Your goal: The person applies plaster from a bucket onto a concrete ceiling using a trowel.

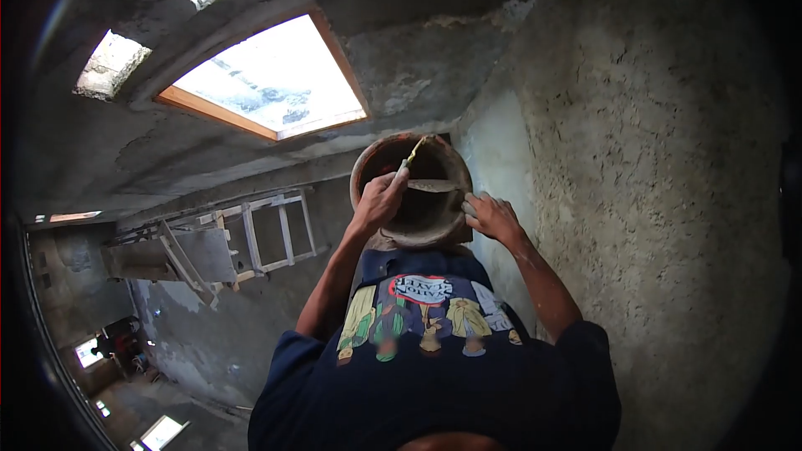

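A round, mortar-stained bucket (412,237) stands in front of my body, its inside dark. My left hand (382,199) is over its left side, fingers closed round the handle of a trowel (432,186), whose greyish blade lies across the bucket's opening. A yellowish strip (415,150) runs from near that hand towards the far rim. At the right rim is my right hand (493,215), its fingers bent round a small greyish object that I cannot make out.
A rough plastered wall (652,200) rises close on the right. Ahead to the left is a wood-framed window (271,75). A wooden ladder-like frame (269,234) and boards (205,255) are at the left. Bright openings show at the lower left.
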{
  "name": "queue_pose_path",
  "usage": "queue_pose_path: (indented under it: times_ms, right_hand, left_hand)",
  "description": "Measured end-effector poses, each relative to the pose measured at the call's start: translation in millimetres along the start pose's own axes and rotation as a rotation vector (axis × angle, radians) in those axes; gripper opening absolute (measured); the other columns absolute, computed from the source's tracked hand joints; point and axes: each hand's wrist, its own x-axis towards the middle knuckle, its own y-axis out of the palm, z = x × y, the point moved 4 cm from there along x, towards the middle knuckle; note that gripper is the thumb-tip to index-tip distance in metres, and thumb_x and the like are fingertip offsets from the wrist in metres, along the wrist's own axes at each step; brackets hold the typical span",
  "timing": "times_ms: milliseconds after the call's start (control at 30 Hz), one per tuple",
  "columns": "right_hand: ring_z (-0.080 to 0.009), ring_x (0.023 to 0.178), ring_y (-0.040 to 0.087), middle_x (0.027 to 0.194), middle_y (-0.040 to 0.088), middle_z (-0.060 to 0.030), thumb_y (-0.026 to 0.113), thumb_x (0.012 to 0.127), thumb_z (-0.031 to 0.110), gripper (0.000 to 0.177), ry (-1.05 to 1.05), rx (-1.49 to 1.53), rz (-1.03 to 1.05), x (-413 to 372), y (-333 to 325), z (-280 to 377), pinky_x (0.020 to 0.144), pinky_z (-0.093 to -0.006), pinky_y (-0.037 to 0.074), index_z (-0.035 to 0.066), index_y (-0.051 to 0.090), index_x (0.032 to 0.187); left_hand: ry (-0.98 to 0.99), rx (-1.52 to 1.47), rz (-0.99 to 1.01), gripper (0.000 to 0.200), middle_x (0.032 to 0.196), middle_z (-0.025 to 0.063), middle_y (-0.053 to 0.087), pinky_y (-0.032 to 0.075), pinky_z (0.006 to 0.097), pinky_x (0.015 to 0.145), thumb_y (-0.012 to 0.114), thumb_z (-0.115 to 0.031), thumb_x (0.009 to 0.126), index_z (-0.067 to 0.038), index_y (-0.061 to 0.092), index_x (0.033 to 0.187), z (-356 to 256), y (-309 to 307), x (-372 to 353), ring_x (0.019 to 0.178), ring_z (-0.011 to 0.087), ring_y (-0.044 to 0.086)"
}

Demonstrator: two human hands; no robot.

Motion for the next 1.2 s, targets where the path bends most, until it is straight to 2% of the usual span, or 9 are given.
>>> queue_pose_path:
  times_ms: [200,300,367,467,533,667,1000,1067,1200]
  right_hand:
    - [-0.0306,0.086,0.063,0.105,0.059,-0.014,0.064,0.079,0.033,0.053,-0.172,-0.319,-0.212,24,57,11,0.072,-0.044,0.047,0.009,0.051,0.124]
    - [-0.0303,0.086,0.063,0.109,0.058,-0.0145,0.064,0.078,0.031,0.048,-0.157,-0.405,-0.204,37,61,30,0.071,-0.0434,0.046,0.007,0.054,0.119]
    - [-0.0286,0.086,0.064,0.114,0.057,-0.0163,0.059,0.082,0.022,0.033,-0.093,-0.513,-0.22,48,61,37,0.071,-0.0424,0.047,0.008,0.057,0.111]
    - [-0.0281,0.087,0.064,0.118,0.056,-0.0162,0.054,0.084,0.014,0.026,-0.044,-0.531,-0.2,61,59,42,0.068,-0.0397,0.048,0.009,0.058,0.109]
    - [-0.0272,0.085,0.063,0.113,0.059,-0.0154,0.055,0.082,0.014,0.022,-0.12,-0.633,-0.327,67,65,44,0.065,-0.0372,0.049,0.008,0.062,0.101]
    - [-0.0262,0.082,0.062,0.106,0.061,-0.0138,0.057,0.08,0.013,0.016,-0.143,-0.635,-0.208,86,85,41,0.065,-0.0361,0.049,0.007,0.066,0.091]
    - [-0.0241,0.075,0.062,0.093,0.063,-0.0112,0.058,0.078,0.013,0.014,-0.371,-0.532,-0.326,65,85,57,0.065,-0.0359,0.049,0.007,0.066,0.089]
    - [-0.0244,0.075,0.063,0.094,0.063,-0.0118,0.057,0.079,0.013,0.015,-0.413,-0.527,-0.349,64,88,60,0.066,-0.036,0.049,0.007,0.066,0.089]
    - [-0.0275,0.078,0.064,0.094,0.063,-0.0134,0.055,0.081,0.012,0.015,-0.384,-0.427,-0.233,66,82,58,0.066,-0.0388,0.051,0.005,0.064,0.091]
  left_hand:
    - [0.005,-0.067,-0.01,0.05,0.055,-0.0036,0.039,0.029,0.0263,0.046,0.045,-0.044,0.096,-0.005,0.049,0.066,8,-14,-4,0.049,0.0062,0.036]
    - [0.001,-0.067,-0.022,0.037,0.054,-0.0051,0.034,0.027,0.0248,0.04,0.048,-0.04,0.097,-0.011,0.048,0.074,43,-27,7,0.045,0.0053,0.036]
    - [0.544,0.344,-0.216,0.034,0.054,0.0014,0.034,0.031,0.0285,0.04,0.05,-0.035,0.096,-0.006,0.051,0.079,46,-37,10,0.049,0.0093,0.043]
    - [0.317,0.226,-0.264,0.052,0.054,-0.0021,0.037,0.029,0.0289,0.046,0.047,-0.045,0.094,-0.004,0.045,0.061,38,-39,3,0.05,0.0077,0.035]
    - [0.245,0.201,-0.26,0.052,0.054,-0.002,0.037,0.029,0.0291,0.046,0.048,-0.045,0.093,-0.004,0.044,0.061,31,-38,1,0.05,0.0077,0.035]
    - [0.135,0.186,-0.276,0.051,0.054,0.004,0.037,0.032,0.0324,0.048,0.044,-0.041,0.095,-0.001,0.046,0.064,22,-38,-3,0.052,0.0122,0.037]
    - [0.319,0.333,-0.305,0.026,0.056,0.0095,0.04,0.033,0.035,0.046,0.046,-0.024,0.096,-0.006,0.052,0.079,47,-44,10,0.047,0.0206,0.039]
    - [0.408,0.241,-0.392,0.053,0.051,-0.0009,0.038,0.031,0.0294,0.045,0.048,-0.045,0.093,-0.005,0.044,0.058,43,-44,8,0.047,0.009,0.038]
    - [0.44,0.233,-0.409,0.053,0.051,-0.0017,0.038,0.031,0.0293,0.045,0.049,-0.045,0.093,-0.004,0.045,0.059,43,-45,4,0.047,0.0089,0.038]
